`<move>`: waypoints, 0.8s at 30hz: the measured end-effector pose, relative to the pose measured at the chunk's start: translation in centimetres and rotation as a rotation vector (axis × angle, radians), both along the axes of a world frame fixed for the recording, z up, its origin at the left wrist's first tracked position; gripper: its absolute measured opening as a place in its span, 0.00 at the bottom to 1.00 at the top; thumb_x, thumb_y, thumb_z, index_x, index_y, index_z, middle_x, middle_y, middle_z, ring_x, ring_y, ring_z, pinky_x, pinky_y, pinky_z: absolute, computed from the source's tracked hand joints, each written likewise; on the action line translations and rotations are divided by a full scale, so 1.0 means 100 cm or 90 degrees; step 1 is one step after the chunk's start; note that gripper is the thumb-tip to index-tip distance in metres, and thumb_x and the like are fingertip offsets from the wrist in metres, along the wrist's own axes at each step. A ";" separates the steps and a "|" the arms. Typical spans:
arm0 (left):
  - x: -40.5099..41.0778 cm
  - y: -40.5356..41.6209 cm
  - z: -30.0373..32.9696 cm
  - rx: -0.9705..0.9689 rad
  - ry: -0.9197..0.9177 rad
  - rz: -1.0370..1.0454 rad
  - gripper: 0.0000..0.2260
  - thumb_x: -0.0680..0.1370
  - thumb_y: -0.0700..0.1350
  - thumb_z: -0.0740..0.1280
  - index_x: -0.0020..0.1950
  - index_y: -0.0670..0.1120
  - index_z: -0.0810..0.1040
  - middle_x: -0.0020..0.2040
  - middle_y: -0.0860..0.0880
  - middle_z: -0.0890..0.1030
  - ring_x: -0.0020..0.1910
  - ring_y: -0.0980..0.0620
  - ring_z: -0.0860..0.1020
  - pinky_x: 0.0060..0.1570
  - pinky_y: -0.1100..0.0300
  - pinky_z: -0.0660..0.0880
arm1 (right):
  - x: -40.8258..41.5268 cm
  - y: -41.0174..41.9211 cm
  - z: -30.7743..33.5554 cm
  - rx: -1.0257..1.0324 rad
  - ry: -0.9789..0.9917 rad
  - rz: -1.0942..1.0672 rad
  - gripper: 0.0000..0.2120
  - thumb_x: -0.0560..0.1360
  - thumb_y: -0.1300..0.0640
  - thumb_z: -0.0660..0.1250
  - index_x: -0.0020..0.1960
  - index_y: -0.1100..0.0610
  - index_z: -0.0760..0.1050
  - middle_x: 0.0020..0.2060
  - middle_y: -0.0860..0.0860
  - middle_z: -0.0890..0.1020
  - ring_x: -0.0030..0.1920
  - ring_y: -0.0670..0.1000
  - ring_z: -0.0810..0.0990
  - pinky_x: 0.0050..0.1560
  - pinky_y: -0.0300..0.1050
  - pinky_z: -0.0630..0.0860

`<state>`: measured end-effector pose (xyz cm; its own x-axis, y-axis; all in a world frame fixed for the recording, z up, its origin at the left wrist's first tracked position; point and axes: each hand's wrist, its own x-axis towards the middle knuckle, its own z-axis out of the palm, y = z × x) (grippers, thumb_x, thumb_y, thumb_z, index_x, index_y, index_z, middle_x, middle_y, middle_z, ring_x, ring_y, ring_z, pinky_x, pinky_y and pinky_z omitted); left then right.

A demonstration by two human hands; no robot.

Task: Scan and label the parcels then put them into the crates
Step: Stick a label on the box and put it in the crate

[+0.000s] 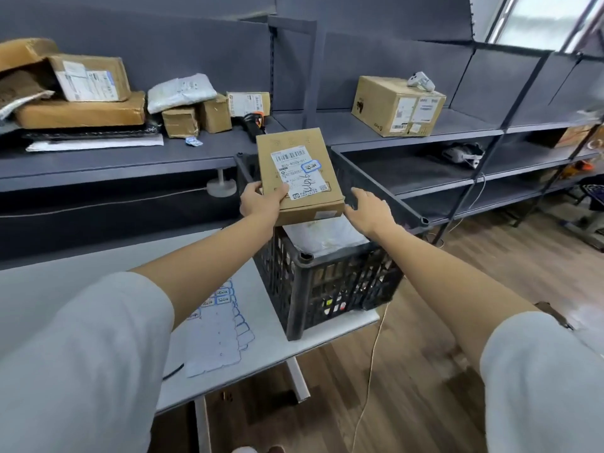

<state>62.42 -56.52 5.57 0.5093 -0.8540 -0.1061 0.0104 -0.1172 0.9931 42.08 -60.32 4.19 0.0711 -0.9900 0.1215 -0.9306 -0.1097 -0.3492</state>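
One view only, from a camera worn on the person's head, wide-angle, looking forward and down along both outstretched arms. The left hand (260, 204) and right hand (371, 209) sit near the frame's middle, close to the lens. Beyond the hands run grey shelves (425, 125); below them a black crate (327, 286) on a white table (281, 341); straight lines bow toward the edges

Matt cardboard parcel (299, 173) with paper label; black plastic lattice crate (330, 282); floor (425, 371) seemingly wood.
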 end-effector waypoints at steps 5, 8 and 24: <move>0.006 -0.045 -0.004 -0.008 -0.048 -0.004 0.26 0.70 0.53 0.74 0.65 0.47 0.73 0.61 0.50 0.78 0.57 0.51 0.75 0.59 0.56 0.74 | 0.009 -0.040 0.006 0.119 -0.377 -0.079 0.27 0.80 0.48 0.57 0.76 0.58 0.59 0.73 0.54 0.65 0.72 0.56 0.64 0.72 0.51 0.61; 0.010 -0.061 -0.009 -0.010 -0.069 -0.010 0.27 0.69 0.54 0.74 0.65 0.47 0.74 0.60 0.50 0.78 0.58 0.50 0.76 0.60 0.54 0.74 | 0.011 -0.056 0.009 0.192 -0.554 -0.102 0.24 0.81 0.47 0.56 0.73 0.56 0.63 0.71 0.53 0.67 0.70 0.55 0.66 0.65 0.48 0.66; -0.005 -0.123 -0.001 -0.031 -0.097 -0.063 0.26 0.69 0.56 0.74 0.62 0.46 0.74 0.58 0.50 0.78 0.55 0.51 0.77 0.56 0.51 0.77 | 0.012 -0.139 0.041 0.353 -0.825 0.067 0.18 0.77 0.43 0.63 0.55 0.56 0.76 0.48 0.54 0.83 0.47 0.54 0.82 0.47 0.47 0.79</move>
